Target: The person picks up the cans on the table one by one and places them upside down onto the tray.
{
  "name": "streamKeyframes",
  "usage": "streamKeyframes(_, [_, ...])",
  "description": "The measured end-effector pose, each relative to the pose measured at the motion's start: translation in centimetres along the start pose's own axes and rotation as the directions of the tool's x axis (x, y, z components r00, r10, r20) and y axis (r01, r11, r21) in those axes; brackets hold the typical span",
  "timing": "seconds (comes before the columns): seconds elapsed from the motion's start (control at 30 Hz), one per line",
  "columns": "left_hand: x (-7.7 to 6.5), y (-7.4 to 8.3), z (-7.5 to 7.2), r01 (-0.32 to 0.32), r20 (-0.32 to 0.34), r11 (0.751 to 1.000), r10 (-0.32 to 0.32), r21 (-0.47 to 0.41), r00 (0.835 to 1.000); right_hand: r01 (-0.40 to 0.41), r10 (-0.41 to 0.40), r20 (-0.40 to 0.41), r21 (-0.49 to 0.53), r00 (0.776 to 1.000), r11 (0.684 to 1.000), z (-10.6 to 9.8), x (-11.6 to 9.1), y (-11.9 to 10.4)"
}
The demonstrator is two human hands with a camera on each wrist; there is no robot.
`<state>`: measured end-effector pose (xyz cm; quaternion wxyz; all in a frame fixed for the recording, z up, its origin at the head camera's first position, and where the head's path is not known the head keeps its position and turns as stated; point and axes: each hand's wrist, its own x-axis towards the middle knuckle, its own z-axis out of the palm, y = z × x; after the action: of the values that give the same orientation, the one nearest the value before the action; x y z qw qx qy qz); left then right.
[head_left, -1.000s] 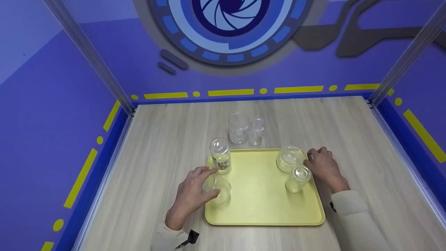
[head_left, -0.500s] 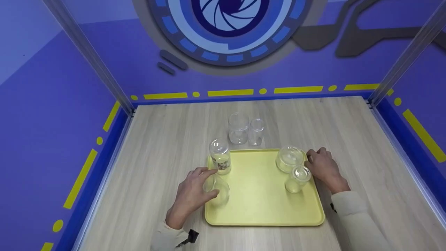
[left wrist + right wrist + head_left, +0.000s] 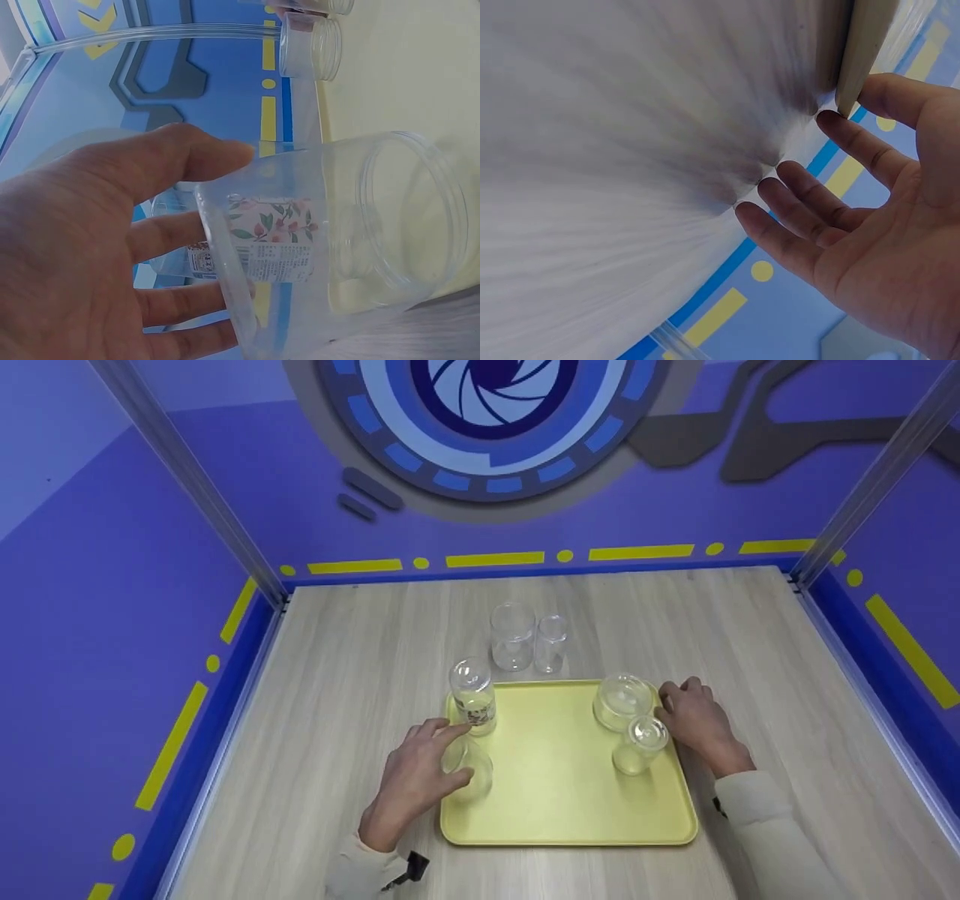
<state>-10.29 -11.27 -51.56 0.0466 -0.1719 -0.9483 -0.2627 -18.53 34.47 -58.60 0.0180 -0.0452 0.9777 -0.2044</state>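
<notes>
My left hand [image 3: 416, 769] holds a clear jar [image 3: 478, 784] at the near left of the yellow tray [image 3: 555, 810]. In the left wrist view, my thumb and fingers spread around the upturned base of this jar [image 3: 390, 225], and its threaded mouth faces the tray. Right behind it stands a taller clear jar with a printed label [image 3: 478, 711], seen through the held jar in the left wrist view. My right hand [image 3: 697, 720] is at the tray's far right edge. Its thumb and index finger pinch the tray's rim [image 3: 859, 56], with the other fingertips on the tabletop.
A wide clear jar [image 3: 622, 703] and a smaller clear jar [image 3: 640, 746] stand on the tray's right side, close to my right hand. Behind the tray, a large clear jar [image 3: 513, 637] and a narrow one [image 3: 551, 645] stand on the wooden table [image 3: 360, 660]. Blue-purple walls enclose the table.
The jar in my left hand has shifted very slightly left. My right hand and the other jars stay where they were.
</notes>
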Motion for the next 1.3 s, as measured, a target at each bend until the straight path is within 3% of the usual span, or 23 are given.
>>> streamKeyframes(1.3, [0.8, 1.5, 1.2, -0.073, 0.049, 0.995, 0.07, 0.062, 0.996, 0.03, -0.03, 0.019, -0.036, 0.999, 0.999, 0.1, -0.3, 0.3])
